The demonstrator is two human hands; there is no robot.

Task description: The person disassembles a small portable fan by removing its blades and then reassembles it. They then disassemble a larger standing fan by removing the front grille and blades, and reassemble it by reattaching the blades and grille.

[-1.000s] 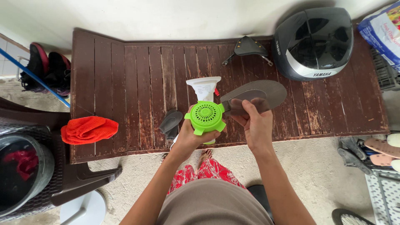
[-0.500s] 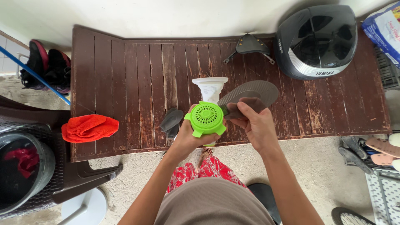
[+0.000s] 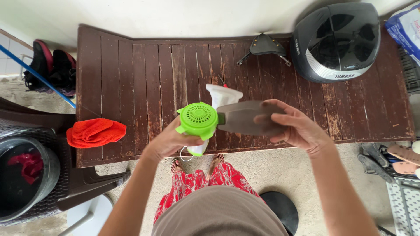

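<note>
My left hand [image 3: 173, 140] grips a small device with a round bright green grille [image 3: 197, 118] and a white body [image 3: 222, 95], and a thin white cord loops below it. My right hand [image 3: 299, 127] holds a flat grey-brown blade-shaped piece [image 3: 243, 118]. The piece's narrow end meets the side of the green part. Both are held above the front edge of a dark wooden slatted bench [image 3: 131, 78]. My fingers cover the wide end of the grey piece.
A dark grey helmet [image 3: 337, 41] sits at the bench's back right, with a black saddle-shaped part [image 3: 264, 45] beside it. An orange cloth [image 3: 96, 132] lies on the left edge. Shoes [image 3: 50, 65], a dark chair [image 3: 78, 183] and a bucket [image 3: 24, 183] stand left. Sandals [image 3: 402, 153] lie right.
Both hands have lifted the green device and the grey piece toward me. The grey piece now lies level against the green part, and my right hand has shifted to its right end.
</note>
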